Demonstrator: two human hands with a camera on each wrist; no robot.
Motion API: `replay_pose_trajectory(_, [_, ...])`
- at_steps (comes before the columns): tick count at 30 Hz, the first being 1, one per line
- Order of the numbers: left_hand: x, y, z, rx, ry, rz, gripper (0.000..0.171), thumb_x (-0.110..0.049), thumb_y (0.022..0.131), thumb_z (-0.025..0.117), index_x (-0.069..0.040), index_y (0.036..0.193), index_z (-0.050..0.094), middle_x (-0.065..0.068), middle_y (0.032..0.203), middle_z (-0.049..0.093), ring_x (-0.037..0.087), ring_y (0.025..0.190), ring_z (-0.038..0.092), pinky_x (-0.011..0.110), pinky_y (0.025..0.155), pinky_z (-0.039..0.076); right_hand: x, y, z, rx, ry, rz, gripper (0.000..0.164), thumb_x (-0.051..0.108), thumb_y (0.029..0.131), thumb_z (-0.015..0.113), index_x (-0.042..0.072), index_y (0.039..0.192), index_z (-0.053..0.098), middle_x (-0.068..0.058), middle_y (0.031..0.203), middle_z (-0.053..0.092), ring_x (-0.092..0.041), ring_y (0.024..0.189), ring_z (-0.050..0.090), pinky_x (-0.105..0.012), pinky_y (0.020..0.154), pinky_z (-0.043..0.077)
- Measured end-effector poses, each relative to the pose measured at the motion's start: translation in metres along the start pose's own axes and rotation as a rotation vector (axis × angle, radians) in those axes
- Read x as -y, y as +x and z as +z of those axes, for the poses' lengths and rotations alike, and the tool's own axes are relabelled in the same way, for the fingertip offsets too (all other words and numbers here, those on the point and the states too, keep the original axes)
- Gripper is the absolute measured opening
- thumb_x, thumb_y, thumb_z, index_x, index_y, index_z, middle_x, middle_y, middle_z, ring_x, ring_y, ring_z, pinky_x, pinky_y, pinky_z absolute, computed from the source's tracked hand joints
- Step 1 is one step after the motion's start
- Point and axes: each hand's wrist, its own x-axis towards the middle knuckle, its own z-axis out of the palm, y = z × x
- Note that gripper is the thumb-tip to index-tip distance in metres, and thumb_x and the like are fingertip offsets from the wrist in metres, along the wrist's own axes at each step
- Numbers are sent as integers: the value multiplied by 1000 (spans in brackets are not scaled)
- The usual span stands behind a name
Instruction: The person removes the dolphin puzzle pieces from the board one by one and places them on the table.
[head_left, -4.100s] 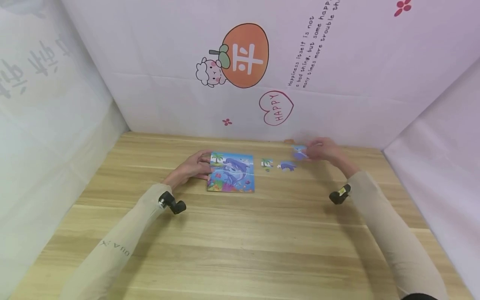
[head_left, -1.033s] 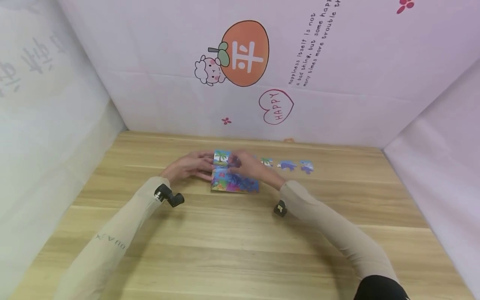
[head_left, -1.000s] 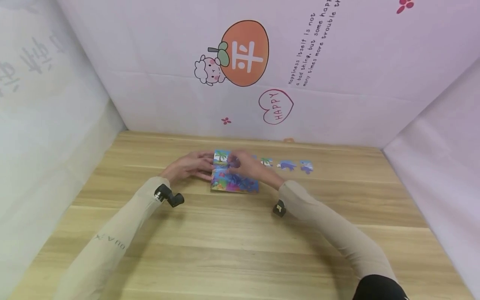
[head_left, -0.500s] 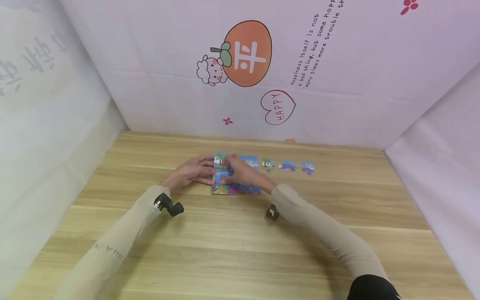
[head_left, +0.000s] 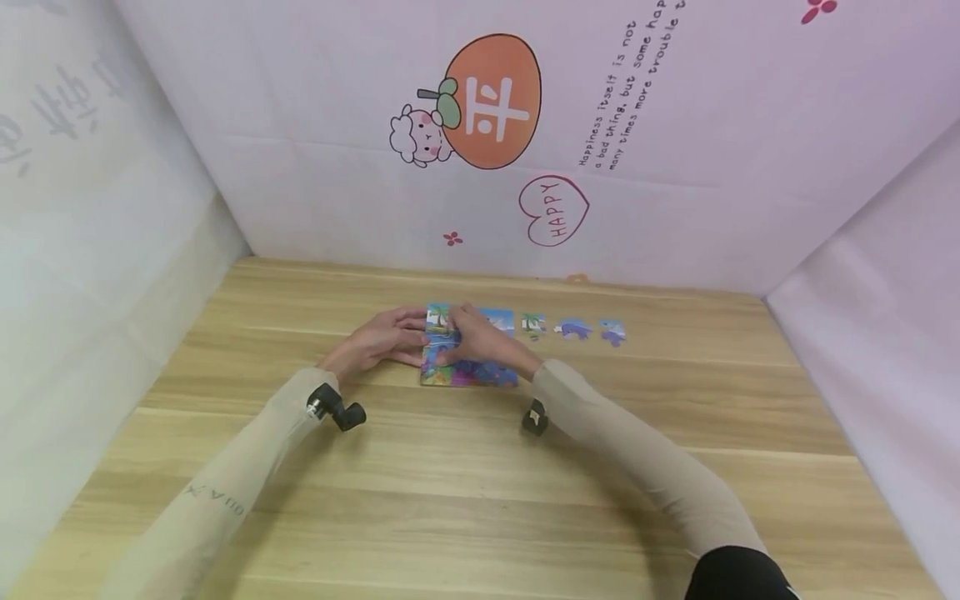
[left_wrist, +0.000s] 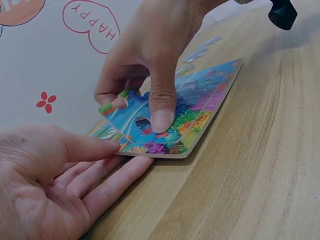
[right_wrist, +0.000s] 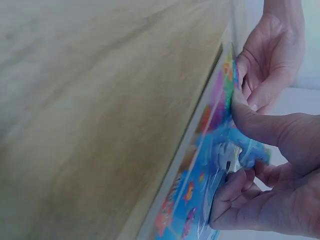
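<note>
A dolphin jigsaw puzzle in a thin flat board lies on the table before both hands. My left hand holds its left edge, thumb on top; in the left wrist view the other fingers of the left hand reach under the rim. Over the board's left half is my right hand. Its fingers pinch a blue puzzle piece, which stands tilted up from the picture in the right wrist view. The right thumb presses down on the board, near a small dark gap. Part of the picture is hidden under this hand.
To the right of the board lie three loose puzzle pieces in a row: one with a palm tree, a purple-blue one and another blue one. A white printed cloth rises behind the wooden table.
Earlier my right hand set a blue piece down at the right end of the loose row. It then came left over the board and has shifted slightly further left. The left hand stays at the edge.
</note>
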Motion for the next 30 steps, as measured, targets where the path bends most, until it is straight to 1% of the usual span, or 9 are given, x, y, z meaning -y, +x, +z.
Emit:
replay_pose_trajectory(4, [-1, 0, 1, -7, -5, 3, 72, 6, 102, 59, -6, 165, 27, 25, 153, 46, 23, 107, 71, 39, 92, 66, -4, 1, -2, 17, -20, -36, 43, 24, 91, 84, -1, 116, 60, -4, 97, 51, -17, 86, 44, -23, 70, 40])
replay_pose_trajectory(6, [-2, 0, 1, -14, -2, 1, 71, 6, 102, 58, -6, 165, 28, 25, 153, 46, 22, 107, 71, 38, 91, 67, -7, 1, -5, 40, 23, -58, 36, 22, 94, 80, -1, 116, 61, -4, 97, 52, -17, 85, 45, -23, 69, 41])
replay_pose_trajectory(9, [-2, 0, 1, -12, 10, -2, 71, 7, 102, 58, -6, 165, 27, 25, 154, 44, 23, 108, 70, 39, 92, 66, -11, -1, -10, 66, 106, -72, 20, 15, 99, 74, 2, 110, 63, -3, 98, 53, -15, 84, 45, -22, 69, 41])
replay_pose_trajectory(13, [-2, -1, 1, -3, 17, -6, 74, 7, 101, 59, -6, 166, 25, 25, 155, 43, 27, 113, 68, 41, 93, 66, -16, -4, -13, 59, 187, -76, 9, 11, 103, 67, 4, 103, 63, -1, 93, 51, -13, 74, 42, -21, 63, 38])
replay_pose_trajectory(16, [-2, -2, 0, 20, 24, 0, 78, 8, 100, 60, -7, 166, 22, 25, 156, 42, 28, 115, 68, 42, 94, 65, -17, -5, -14, 36, 223, -72, 8, 11, 103, 67, 3, 103, 64, -1, 92, 53, -13, 72, 42, -22, 64, 39])
replay_pose_trajectory(22, [1, -2, 1, 48, 40, 30, 85, 10, 97, 64, -5, 167, 17, 25, 158, 38, 22, 106, 71, 39, 94, 66, -15, -6, -14, 8, 285, -45, 12, 8, 103, 66, 1, 112, 67, -9, 115, 66, -18, 98, 58, -28, 87, 54])
replay_pose_trajectory(24, [1, -2, 2, 39, 44, 36, 86, 11, 97, 64, -5, 167, 16, 26, 158, 38, 20, 103, 71, 37, 92, 66, -17, -6, -15, 8, 325, -37, 14, 6, 103, 64, -1, 115, 66, -13, 117, 68, -20, 99, 61, -30, 88, 57])
replay_pose_trajectory(27, [1, -2, 3, 27, 50, 40, 86, 11, 97, 64, -5, 167, 16, 27, 158, 38, 19, 102, 71, 35, 91, 66, -20, -5, -16, 4, 376, -35, 17, 5, 103, 63, -2, 119, 65, -17, 115, 71, -22, 98, 67, -29, 84, 61])
replay_pose_trajectory(30, [0, -3, 3, 26, 63, 43, 86, 10, 97, 64, -5, 167, 16, 27, 158, 38, 19, 103, 71, 35, 91, 66, -21, -8, -19, -11, 441, -37, 20, 4, 103, 63, -3, 122, 63, -22, 114, 71, -30, 99, 72, -33, 84, 66])
